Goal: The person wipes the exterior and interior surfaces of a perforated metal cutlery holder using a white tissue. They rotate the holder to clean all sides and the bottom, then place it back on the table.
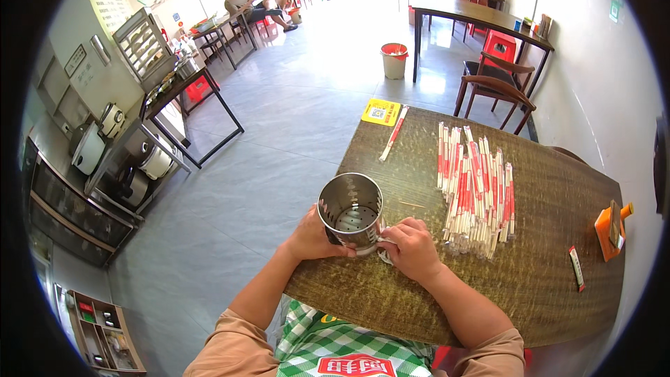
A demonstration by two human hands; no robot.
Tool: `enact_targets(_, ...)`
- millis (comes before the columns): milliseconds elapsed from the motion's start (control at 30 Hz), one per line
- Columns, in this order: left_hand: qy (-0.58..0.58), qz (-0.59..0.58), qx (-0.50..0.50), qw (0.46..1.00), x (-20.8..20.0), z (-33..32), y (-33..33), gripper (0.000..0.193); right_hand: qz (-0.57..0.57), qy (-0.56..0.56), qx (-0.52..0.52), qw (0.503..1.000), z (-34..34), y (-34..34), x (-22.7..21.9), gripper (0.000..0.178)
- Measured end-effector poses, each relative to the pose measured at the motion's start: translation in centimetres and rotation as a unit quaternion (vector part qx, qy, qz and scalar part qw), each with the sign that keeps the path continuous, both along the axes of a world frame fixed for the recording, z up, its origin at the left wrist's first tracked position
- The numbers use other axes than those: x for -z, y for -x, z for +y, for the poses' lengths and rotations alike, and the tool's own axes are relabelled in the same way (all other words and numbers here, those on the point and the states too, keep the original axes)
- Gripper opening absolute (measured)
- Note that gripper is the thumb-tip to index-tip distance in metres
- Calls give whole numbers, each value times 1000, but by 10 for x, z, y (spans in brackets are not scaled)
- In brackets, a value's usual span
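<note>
A metal utensil holder (351,211), a cylinder with small holes in its bottom and slots in its wall, stands at the table's near left edge, its open top facing me. My left hand (312,235) is wrapped round its left side. Against its lower right side my right hand (412,248) pinches a white cloth or tissue (384,243); which of the two I cannot tell. To the right lies a big pile of paper-wrapped chopsticks (478,192) in red and white sleeves. One wrapped pair (395,132) lies apart near the far left corner, and a thin bare stick (412,204) lies beside the holder.
A yellow card (381,112) is at the far corner of the brown table (544,188). An orange box (609,232) and a small sachet (576,269) are on the right. Beyond stand a bin (395,63), a chair (495,91) and more tables. Two people (244,5) sit far back.
</note>
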State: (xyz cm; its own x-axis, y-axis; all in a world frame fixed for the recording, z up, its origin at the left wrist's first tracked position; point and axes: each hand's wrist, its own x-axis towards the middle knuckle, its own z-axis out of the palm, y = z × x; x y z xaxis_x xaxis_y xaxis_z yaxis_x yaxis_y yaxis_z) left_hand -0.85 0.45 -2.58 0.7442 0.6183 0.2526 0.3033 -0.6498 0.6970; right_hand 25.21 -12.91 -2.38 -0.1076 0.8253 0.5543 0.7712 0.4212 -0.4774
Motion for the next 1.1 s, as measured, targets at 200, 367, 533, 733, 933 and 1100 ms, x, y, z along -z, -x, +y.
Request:
enact_targets(200, -60, 30, 17, 998, 9, 4, 2, 98, -34, 12, -59, 998, -10, 11, -1, 18)
enact_targets(367, -38, -4, 5, 999, 0, 0, -2, 99, -64, 21, -33, 997, -7, 7, -1, 17)
enact_targets(533, -21, 13, 1, 1000, -2, -1, -2, 106, -19, 7, 8, 1000, -4, 3, 5, 19)
enact_targets(733, -45, 35, -9, 998, -7, -3, -4, 114, -45, 3, -61, 997, -11, 14, -4, 22)
enact_targets(933, -40, 42, -12, 998, -6, -3, -4, 117, -54, 11, -16, 998, -9, 10, -2, 19)
enact_targets(1100, -52, 29, -20, 998, -5, -4, -4, 118, -53, -11, -42, 998, -7, 13, -4, 18)
